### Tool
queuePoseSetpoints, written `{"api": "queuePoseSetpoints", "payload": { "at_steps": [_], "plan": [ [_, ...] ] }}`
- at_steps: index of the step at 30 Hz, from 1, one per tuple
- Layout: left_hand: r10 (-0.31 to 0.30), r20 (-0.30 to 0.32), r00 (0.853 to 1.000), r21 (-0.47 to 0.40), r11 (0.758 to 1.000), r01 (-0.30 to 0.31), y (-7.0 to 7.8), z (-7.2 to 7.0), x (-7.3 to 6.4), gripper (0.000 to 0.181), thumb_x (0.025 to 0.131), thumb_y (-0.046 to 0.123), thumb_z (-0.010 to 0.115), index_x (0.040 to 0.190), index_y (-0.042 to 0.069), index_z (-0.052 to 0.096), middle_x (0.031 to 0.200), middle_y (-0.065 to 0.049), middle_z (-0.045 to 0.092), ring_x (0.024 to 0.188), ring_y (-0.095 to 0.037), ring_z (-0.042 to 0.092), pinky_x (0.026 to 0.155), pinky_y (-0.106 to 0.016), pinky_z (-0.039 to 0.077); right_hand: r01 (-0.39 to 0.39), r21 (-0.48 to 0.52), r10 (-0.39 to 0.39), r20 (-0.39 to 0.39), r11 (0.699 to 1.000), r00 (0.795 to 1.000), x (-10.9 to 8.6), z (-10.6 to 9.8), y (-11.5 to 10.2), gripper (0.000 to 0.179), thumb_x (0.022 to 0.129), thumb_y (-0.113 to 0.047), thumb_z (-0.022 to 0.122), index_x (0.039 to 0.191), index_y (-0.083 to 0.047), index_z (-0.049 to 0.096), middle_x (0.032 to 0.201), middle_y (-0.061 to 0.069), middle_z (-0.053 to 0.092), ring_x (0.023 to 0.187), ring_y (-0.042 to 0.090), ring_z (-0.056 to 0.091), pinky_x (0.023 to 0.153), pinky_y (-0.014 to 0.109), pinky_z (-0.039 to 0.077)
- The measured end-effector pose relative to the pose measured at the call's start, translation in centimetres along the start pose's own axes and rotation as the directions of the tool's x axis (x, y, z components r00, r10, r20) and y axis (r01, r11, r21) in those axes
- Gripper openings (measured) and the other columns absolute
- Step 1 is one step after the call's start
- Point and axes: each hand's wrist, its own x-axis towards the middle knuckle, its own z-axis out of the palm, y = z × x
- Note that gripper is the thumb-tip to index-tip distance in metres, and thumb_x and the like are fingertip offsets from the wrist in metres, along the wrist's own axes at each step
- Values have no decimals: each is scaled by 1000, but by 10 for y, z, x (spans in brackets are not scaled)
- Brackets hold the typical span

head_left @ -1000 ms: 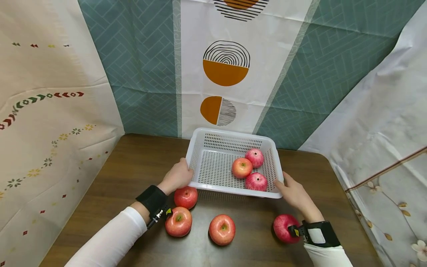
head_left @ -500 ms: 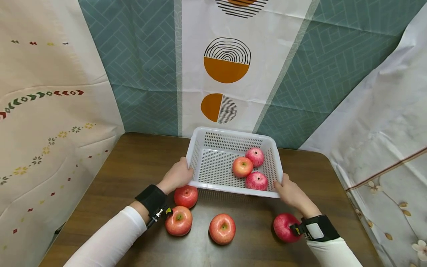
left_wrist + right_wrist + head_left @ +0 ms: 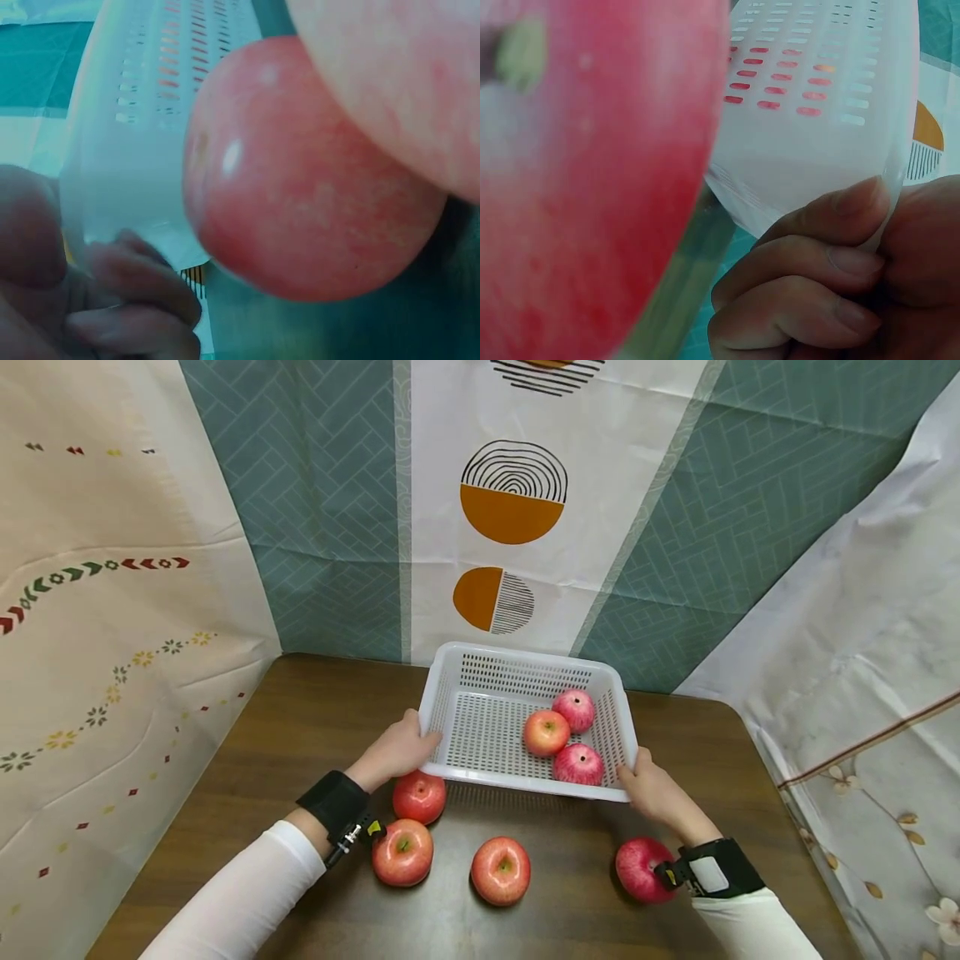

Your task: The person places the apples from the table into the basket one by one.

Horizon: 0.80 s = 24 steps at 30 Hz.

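Fingers (image 3: 810, 262) of the right hand (image 3: 654, 792) curl under the near-right rim of the white basket (image 3: 480, 681), thumb on top; the left hand (image 3: 393, 750) grips the near-left corner likewise, at mid-table (image 3: 315, 710). Three apples (image 3: 546, 732) lie inside, right of centre; four apples (image 3: 500, 870) wait on the near side, so judged under half done. Basket's left half is free; far edge sits near the backdrop.

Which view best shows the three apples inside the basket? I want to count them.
The head view: all three apples lie in plain sight in the white basket. Both wrist views show only the basket's outer wall and blurred apples outside it.
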Motion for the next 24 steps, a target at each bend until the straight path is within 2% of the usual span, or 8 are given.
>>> {"api": "queuePoseSetpoints", "payload": {
  "at_steps": [3, 6, 9, 13, 17, 22, 24],
  "plan": [
    [-35, 19, 999, -13, 999, 35, 0, -7, -1, 66, 108, 38, 54, 149, -9, 33, 112, -22, 68, 84, -28, 71, 69, -40, 56, -14, -13, 14, -8, 1000, 1000, 2, 1, -2, 57, 111, -20, 44, 147, 18, 22, 132, 41, 56, 90, 34, 66, 69, 40, 54],
    [-34, -8, 999, 56, 998, 34, -1, -17, -7, 76, 108, 47, 50, 158, -5, 26, 118, -23, 70, 89, -30, 70, 72, -44, 55, -23, -26, 23, -4, 999, 1000, 4, 1, -2, 56, 111, -20, 44, 146, 18, 22, 129, 40, 57, 86, 32, 65, 67, 39, 52],
    [-3, -43, 999, 149, 989, 9, -5, -30, -20, 78, 107, 49, 49, 161, -2, 26, 118, -22, 70, 95, -31, 68, 77, -47, 53, -29, -36, 29, 2, 999, 1000, 4, 1, -3, 56, 111, -20, 44, 145, 18, 22, 127, 39, 58, 84, 31, 65, 67, 39, 52],
    [48, -60, 997, 226, 974, -33, -14, -49, -50, 73, 107, 46, 53, 160, 0, 33, 118, -19, 67, 102, -31, 65, 80, -50, 55, -36, -40, 36, 3, 999, 999, 4, 0, -3, 55, 111, -21, 43, 144, 18, 23, 126, 39, 58, 84, 31, 64, 68, 39, 52],
    [140, -87, 986, 285, 952, -110, -31, -64, -86, 63, 108, 39, 60, 153, -1, 45, 131, -20, 64, 118, -36, 63, 93, -56, 54, -39, -44, 39, 3, 998, 999, 3, 0, -2, 54, 112, -21, 43, 142, 18, 23, 124, 39, 58, 83, 31, 64, 68, 39, 51],
    [269, -113, 956, 331, 918, -219, -63, -73, -132, 48, 105, 29, 70, 143, 2, 57, 131, -13, 64, 123, -36, 61, 99, -58, 49, -34, -46, 34, 6, 998, 999, 3, 0, -1, 53, 111, -21, 42, 141, 18, 24, 124, 39, 58, 84, 31, 65, 68, 40, 51],
    [317, -122, 941, 376, 892, -252, -76, -71, -150, 47, 101, 26, 75, 141, 6, 60, 132, -9, 64, 123, -34, 62, 98, -60, 50, -31, -47, 32, 8, 998, 999, 3, 0, 0, 52, 112, -21, 42, 141, 18, 24, 124, 39, 58, 85, 32, 65, 69, 40, 52]
  ]
}}
